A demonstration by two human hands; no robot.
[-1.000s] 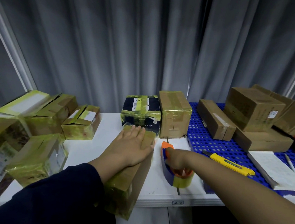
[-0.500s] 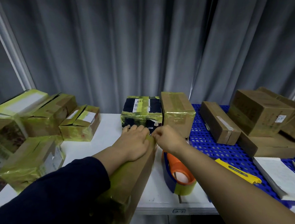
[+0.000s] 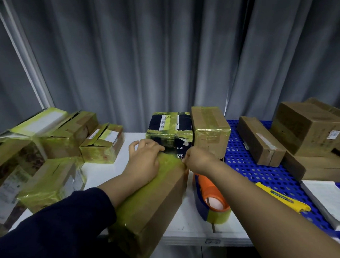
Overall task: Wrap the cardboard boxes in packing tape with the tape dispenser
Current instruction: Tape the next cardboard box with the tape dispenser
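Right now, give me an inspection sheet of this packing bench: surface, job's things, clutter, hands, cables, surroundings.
Surface: white table, with a blue perforated mat on its right.
Job's things: long box with a taped top, its near end past the table's edge. The dispenser stands to its right with no hand on it. There are taped boxes on the left and plain boxes on the mat.
Clutter: yellow knife and notepad on the mat.
Hands: left hand presses flat on the long box's top. The right hand pinches at its far right corner.
Cables: nothing seen.
Surroundings: grey curtain behind.
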